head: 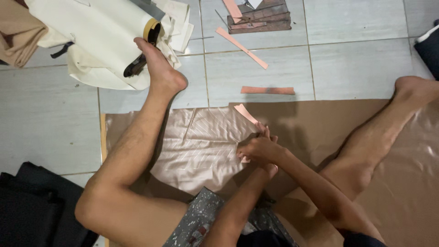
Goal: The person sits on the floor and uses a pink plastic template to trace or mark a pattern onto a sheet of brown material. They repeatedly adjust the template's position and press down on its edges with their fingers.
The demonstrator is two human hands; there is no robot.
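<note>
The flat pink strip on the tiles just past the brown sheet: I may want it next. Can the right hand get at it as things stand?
Probably yes. The flat pink strip lies bare on the tiles beyond the right hand, with only open brown sheet between; leaning forward may be needed.

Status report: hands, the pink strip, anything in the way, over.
Both hands together: right hand on top, left hand beneath. Fingers pinch pink strip over satin fabric. Nothing on the fabric near the hands; legs either side.
</note>
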